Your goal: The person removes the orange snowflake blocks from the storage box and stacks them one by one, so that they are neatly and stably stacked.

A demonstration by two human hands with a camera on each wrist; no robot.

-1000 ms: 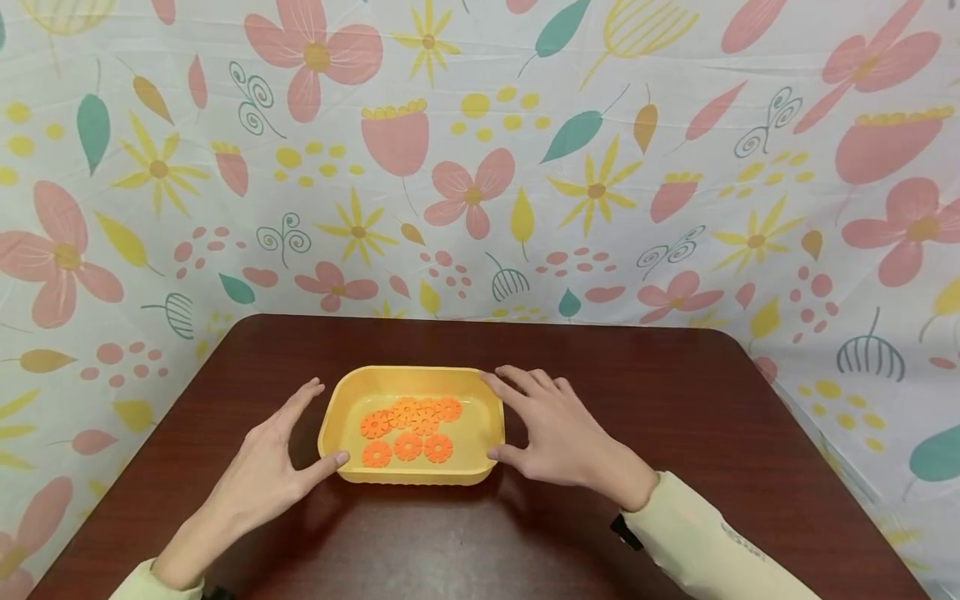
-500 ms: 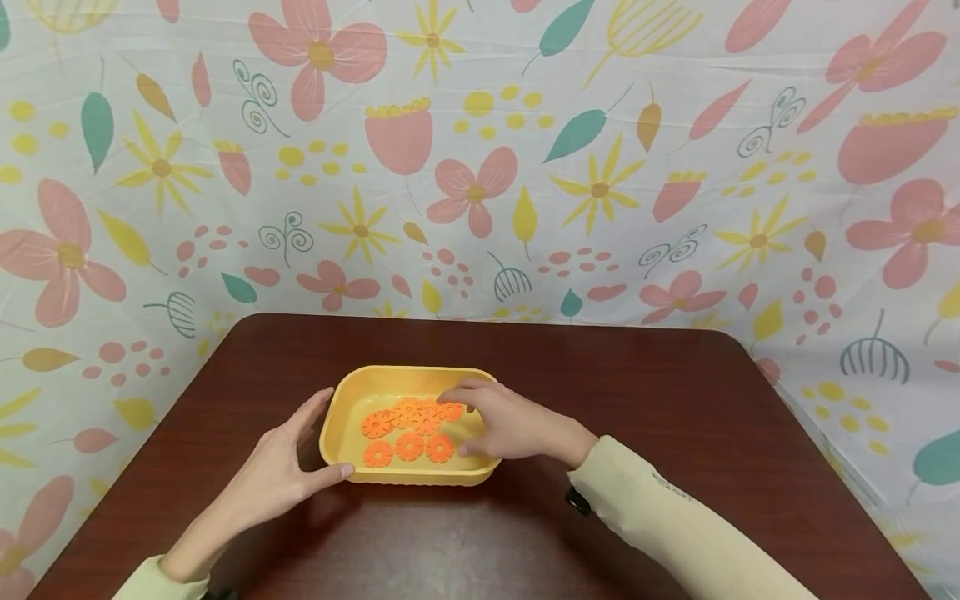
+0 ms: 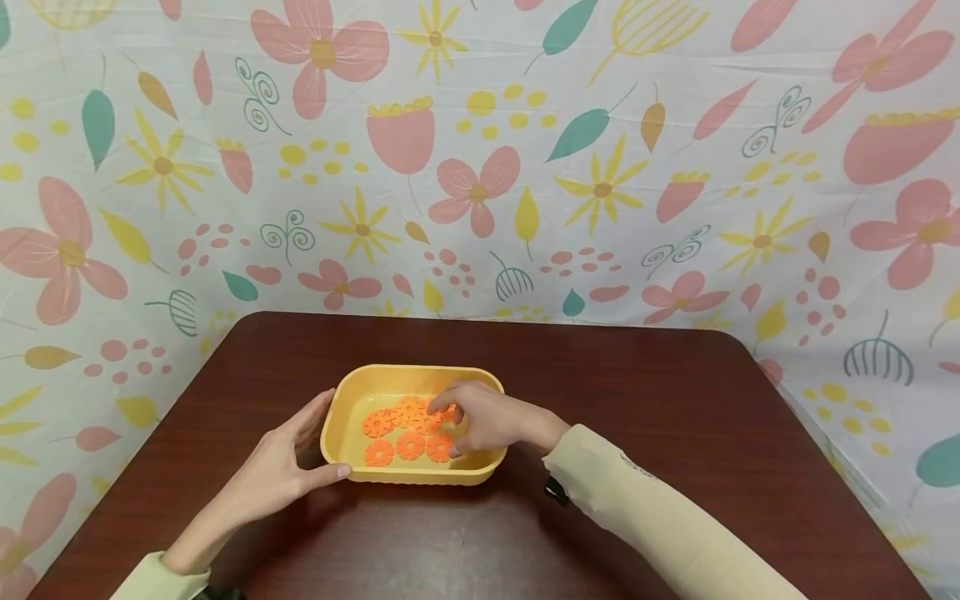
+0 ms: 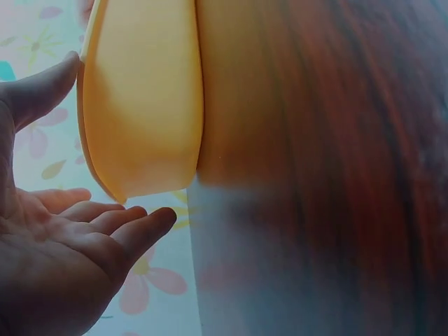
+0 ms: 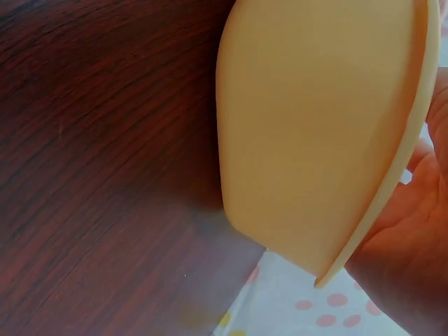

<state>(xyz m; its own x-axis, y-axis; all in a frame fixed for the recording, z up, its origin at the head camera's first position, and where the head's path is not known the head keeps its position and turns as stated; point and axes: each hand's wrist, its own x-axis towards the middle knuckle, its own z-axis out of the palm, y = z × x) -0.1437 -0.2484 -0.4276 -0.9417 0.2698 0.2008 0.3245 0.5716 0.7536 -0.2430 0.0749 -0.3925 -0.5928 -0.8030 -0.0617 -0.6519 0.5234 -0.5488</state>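
A yellow rectangular tray (image 3: 420,477) stands on the table with several orange, flower-shaped notched discs (image 3: 410,445) lying inside, some overlapping. At its left end is my left hand (image 3: 273,475), thumb on the near-left rim and the other fingers extended beside the end wall. The left wrist view shows those fingers (image 4: 143,231) straight, with the tray's side (image 4: 143,98) in front. My right hand (image 3: 491,418) reaches over the right rim into the tray, thumb and forefinger apart above the right-hand discs. In the right wrist view the tray wall (image 5: 315,133) hides its fingertips.
The tray rests on a dark red-brown wooden table (image 3: 630,392) with rounded far corners. Behind and beside the table hangs a white cloth (image 3: 480,275) printed with flowers and leaves.
My right hand has left the tray's right end and moved leftward over the rim, in among the discs. The left hand has come slightly closer to the tray's left end.
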